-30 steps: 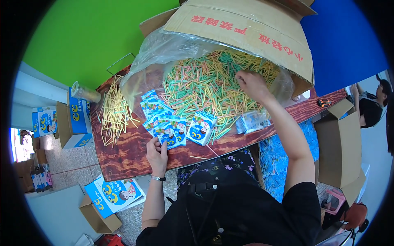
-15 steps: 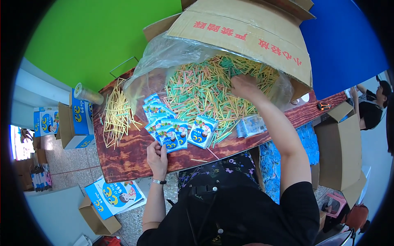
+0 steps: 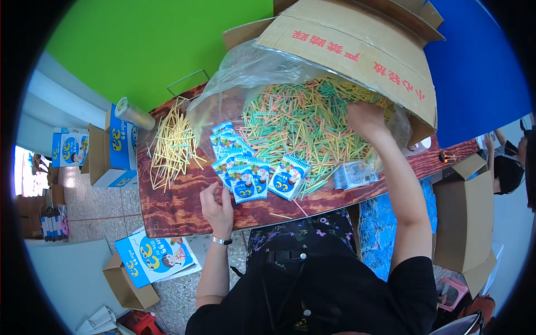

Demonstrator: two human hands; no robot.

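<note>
A big heap of thin pastel sticks (image 3: 304, 120), yellow, green and pink, spills from a clear plastic liner in a tipped cardboard box. My right hand (image 3: 365, 119) reaches into the heap's right side; its fingertips are hidden, so I cannot tell whether it grips any sticks. Small blue-and-white packets (image 3: 244, 181) lie overlapped at the heap's near left, with one thicker packet (image 3: 288, 177) beside them. My left hand (image 3: 216, 209) rests at the table's near edge, just left of the packets, its fingers loosely bent, thumb apart and nothing visible in it.
The cardboard box (image 3: 357, 47) stands at the back of the red-brown table (image 3: 178, 215). Pale yellow sticks (image 3: 174, 146) are piled at the left near a clear tub (image 3: 134, 114). Clear-wrapped packets (image 3: 356, 175) lie at right. An open carton (image 3: 463, 215) stands beyond; another person (image 3: 505, 159) is at far right.
My left hand has come off the packet edge it was touching and sits slightly nearer me. My right hand has shifted right within the heap. The whole view has turned a little.
</note>
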